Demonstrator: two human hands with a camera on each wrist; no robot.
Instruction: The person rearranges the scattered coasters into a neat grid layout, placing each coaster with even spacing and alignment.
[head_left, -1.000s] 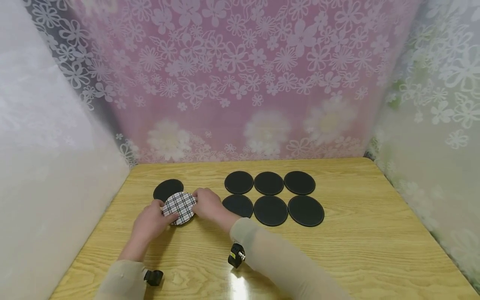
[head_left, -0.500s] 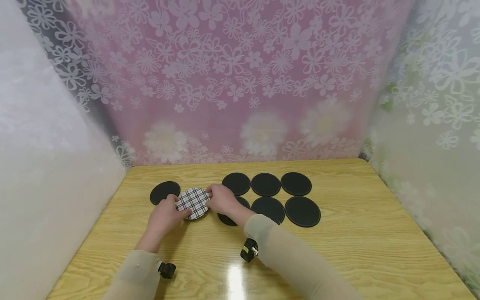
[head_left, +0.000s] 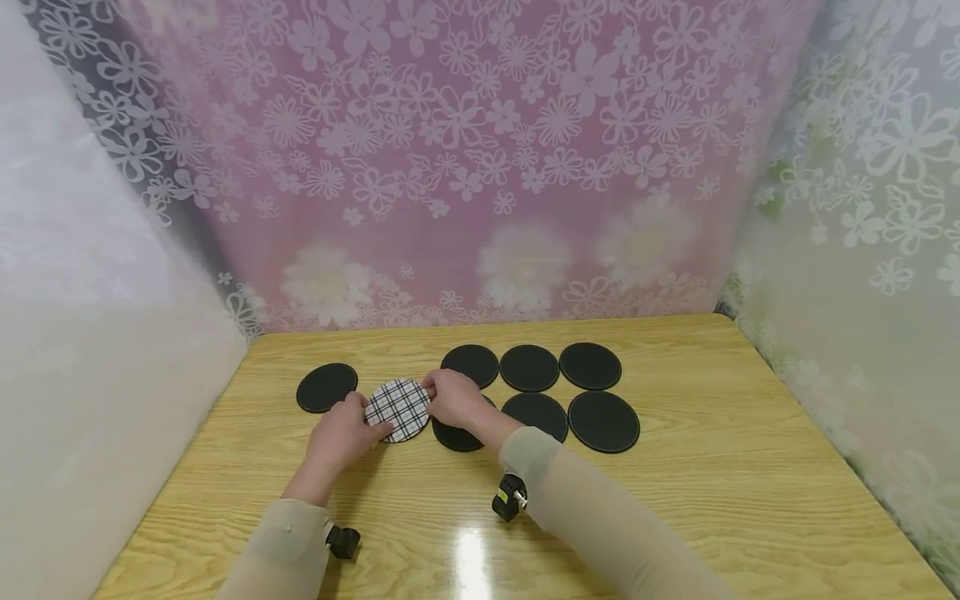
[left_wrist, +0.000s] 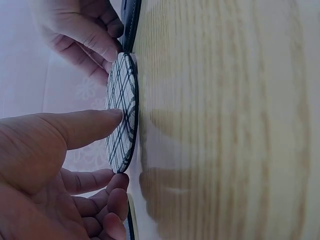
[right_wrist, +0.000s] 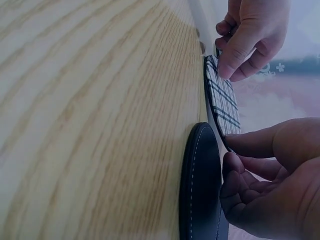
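A round coaster with a black-and-white plaid face (head_left: 399,410) lies between my two hands, at or just above the tabletop. My left hand (head_left: 345,431) pinches its left side; in the left wrist view the thumb presses on the plaid face and the fingers meet the rim. On the opposite side, my right hand (head_left: 459,402) holds the edge between thumb and curled fingers, as the right wrist view shows. Partly hidden under that hand is a black coaster (head_left: 453,437). Another black coaster (head_left: 327,387) lies behind the left hand, apart from the group at right.
Several black coasters (head_left: 603,422) lie in two touching rows on the wooden table (head_left: 720,500). A pink flowered curtain (head_left: 480,167) hangs at the table's back edge, with pale curtains at both sides. Each wrist wears a small black camera (head_left: 510,498).
Both hands have moved right with the plaid coaster, from in front of the lone black coaster to beside the front row. The lone black coaster now shows more fully.
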